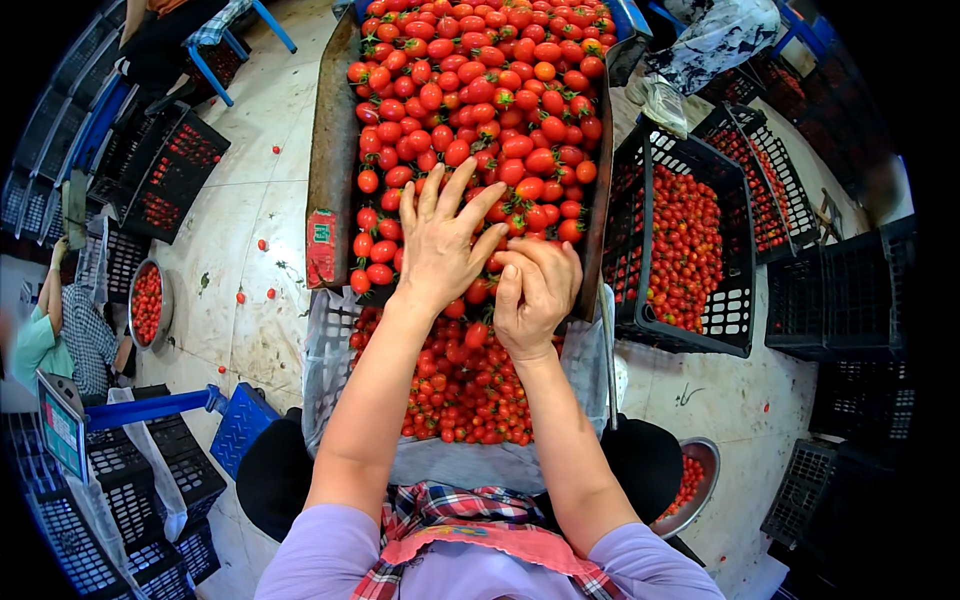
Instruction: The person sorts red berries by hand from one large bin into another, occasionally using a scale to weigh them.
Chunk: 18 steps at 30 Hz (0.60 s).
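Note:
A sloping chute with metal side walls [330, 150] holds a thick layer of red cherry tomatoes [480, 82], some with green calyxes. My left hand [446, 244] lies palm down on them near the lower end, fingers spread. My right hand [536, 289] is just beside it at the chute's lower right, its fingers curled with thumb near forefinger; whether a tomato is between them is hidden. Below the chute's lip, a crate with a pale liner [457, 461] stands between my knees with more tomatoes in it. One tomato [476, 335] shows above that pile, below the lip.
A black plastic crate [739, 300] of tomatoes stands right of the chute, with more crates beyond. Metal bowls of tomatoes are at left [169, 300] and lower right [709, 454]. A blue platform scale [244, 427] stands at left. Other people sit nearby; loose tomatoes dot the floor.

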Available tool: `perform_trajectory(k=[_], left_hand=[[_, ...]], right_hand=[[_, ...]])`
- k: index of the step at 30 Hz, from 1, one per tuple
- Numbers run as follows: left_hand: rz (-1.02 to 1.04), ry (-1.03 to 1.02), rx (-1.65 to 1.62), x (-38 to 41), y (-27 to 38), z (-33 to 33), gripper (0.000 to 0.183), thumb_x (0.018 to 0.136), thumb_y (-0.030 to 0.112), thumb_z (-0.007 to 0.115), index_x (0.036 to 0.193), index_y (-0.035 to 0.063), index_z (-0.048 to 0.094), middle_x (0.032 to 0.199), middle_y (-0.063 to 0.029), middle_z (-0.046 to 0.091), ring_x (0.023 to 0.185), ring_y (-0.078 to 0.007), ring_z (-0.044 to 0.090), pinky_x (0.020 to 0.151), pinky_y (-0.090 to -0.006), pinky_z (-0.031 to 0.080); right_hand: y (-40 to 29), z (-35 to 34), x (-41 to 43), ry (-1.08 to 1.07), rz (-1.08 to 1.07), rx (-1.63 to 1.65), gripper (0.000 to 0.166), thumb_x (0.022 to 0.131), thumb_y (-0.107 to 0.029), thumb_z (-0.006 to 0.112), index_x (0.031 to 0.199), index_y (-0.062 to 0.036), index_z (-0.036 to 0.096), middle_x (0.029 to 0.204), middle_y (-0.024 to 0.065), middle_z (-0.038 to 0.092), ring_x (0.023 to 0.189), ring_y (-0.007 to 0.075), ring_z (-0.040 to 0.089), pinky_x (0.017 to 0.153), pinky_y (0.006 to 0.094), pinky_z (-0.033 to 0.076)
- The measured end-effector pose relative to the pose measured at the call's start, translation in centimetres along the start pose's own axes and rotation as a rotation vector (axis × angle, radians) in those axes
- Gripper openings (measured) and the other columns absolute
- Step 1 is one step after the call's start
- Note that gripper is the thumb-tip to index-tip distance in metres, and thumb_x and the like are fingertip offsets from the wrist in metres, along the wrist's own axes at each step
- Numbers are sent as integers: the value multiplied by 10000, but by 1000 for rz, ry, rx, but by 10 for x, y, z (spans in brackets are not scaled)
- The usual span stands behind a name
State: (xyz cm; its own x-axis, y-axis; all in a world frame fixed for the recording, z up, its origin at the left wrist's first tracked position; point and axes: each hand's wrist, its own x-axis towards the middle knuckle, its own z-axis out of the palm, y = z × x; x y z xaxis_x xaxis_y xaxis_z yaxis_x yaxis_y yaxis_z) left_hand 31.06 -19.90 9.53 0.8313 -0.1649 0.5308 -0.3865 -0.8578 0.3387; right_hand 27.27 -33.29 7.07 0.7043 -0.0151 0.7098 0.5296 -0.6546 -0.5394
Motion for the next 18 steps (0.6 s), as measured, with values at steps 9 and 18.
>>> perform_trajectory(k=[9, 18], left_hand=[[-63, 221, -71, -29, -26, -23, 308, 799, 196, 725, 1092, 122, 669, 1401, -174, 434, 1321, -402, 345, 1100, -504, 272], [-69, 156, -89, 7, -6, 0, 245, 818, 293, 726, 1031, 172, 708, 1191, -54, 615, 1224, -293, 468, 1055, -488, 261]], right_hand=[[-5, 6, 12, -35, 42, -149, 251, 883, -240, 600, 1060, -87, 691, 1061, 83, 657, 1127, 280, 571, 1056, 483, 328], [-7, 6, 11, -80, 97, -279, 421, 875, -320, 593, 1237, -109, 629, 1418, 204, 404, 1319, 351, 384, 1104, 524, 246]])
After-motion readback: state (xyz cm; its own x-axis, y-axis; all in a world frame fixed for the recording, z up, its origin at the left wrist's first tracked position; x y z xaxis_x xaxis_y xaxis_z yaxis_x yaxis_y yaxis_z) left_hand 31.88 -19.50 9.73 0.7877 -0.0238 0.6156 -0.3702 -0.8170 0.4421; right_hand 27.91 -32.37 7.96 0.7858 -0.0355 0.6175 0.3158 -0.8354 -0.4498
